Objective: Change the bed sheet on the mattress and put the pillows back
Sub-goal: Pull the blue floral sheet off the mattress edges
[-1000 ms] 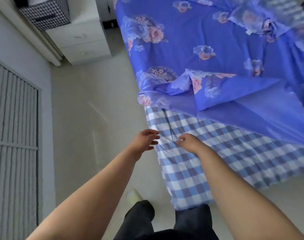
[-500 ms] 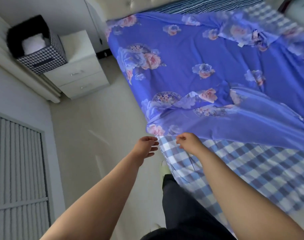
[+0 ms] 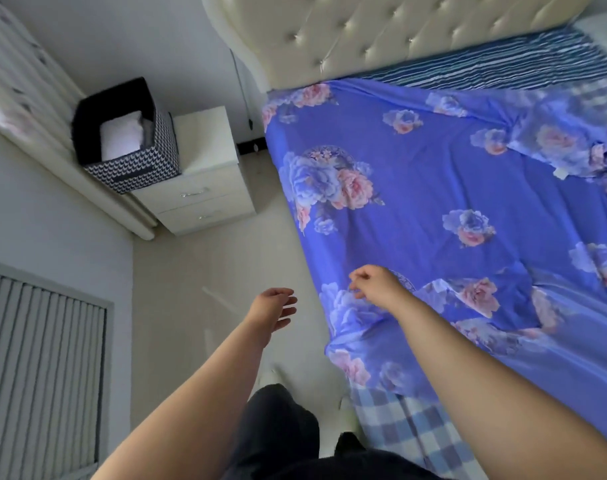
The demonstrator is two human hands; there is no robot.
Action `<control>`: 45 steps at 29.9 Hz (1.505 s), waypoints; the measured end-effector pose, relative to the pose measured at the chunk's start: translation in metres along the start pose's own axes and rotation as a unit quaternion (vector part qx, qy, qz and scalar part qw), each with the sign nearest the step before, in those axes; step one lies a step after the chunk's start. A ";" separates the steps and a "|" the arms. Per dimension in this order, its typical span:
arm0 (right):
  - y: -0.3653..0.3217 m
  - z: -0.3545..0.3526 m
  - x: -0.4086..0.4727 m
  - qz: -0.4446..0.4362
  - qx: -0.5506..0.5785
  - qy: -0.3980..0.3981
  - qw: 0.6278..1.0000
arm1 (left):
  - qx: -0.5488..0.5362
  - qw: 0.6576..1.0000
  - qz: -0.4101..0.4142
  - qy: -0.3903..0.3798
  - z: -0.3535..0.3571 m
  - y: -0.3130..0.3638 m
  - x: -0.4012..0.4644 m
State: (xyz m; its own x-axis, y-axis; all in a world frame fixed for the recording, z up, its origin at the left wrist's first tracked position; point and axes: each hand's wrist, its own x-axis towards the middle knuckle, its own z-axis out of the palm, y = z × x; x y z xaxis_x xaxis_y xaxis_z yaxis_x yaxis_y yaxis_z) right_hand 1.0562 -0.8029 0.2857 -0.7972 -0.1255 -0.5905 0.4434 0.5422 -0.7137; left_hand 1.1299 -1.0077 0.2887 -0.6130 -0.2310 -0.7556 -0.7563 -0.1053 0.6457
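floral sheet point(image 3: 433, 209) was seen spread over the mattress up to the tufted headboard point(image 3: 381, 32) | checked sheet point(image 3: 409, 424) was exposed at the near corner | left hand point(image 3: 272, 306) was held empty over the floor, fingers spread | right hand point(image 3: 376, 282) was loosely curled above the floral sheet, grip could not be told | no writing was legible

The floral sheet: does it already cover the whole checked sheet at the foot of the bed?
No. A strip of checked sheet lies bare below the floral sheet edge.

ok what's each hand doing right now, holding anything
left hand: open, empty, over the floor.
right hand: loosely curled above the floral sheet; any hold cannot be told.
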 end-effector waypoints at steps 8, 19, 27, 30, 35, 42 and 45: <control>-0.100 0.030 0.144 0.055 0.049 0.036 0.997 | 0.008 1.000 -0.011 -0.005 -0.076 0.112 0.145; -0.252 0.057 0.318 0.063 0.124 0.017 0.990 | 0.073 0.997 -0.015 -0.013 -0.144 0.299 0.326; -0.335 0.007 0.481 0.079 0.130 0.017 0.988 | 0.065 0.998 -0.006 0.000 -0.123 0.437 0.460; -0.372 -0.007 0.533 0.070 0.098 0.022 0.992 | 0.036 0.999 -0.004 0.006 -0.121 0.479 0.502; -0.415 -0.008 0.621 0.088 0.089 0.021 0.992 | 0.007 1.000 -0.019 0.006 -0.119 0.540 0.593; -0.430 0.025 0.755 0.132 -0.037 -0.013 0.991 | 0.052 0.996 -0.066 -0.013 -0.115 0.591 0.748; -0.438 0.038 0.812 0.127 -0.066 -0.027 0.989 | 0.106 0.992 -0.065 -0.002 -0.115 0.611 0.813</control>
State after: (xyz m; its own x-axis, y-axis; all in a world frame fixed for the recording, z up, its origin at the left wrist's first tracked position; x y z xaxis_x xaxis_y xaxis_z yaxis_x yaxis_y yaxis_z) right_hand 0.2298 -1.1742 0.1045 -0.6423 -0.0145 -0.7663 0.5663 0.6649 -0.4871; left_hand 0.1954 -1.3708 0.0813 -0.5075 -0.2243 -0.8320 -0.8600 0.0717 0.5052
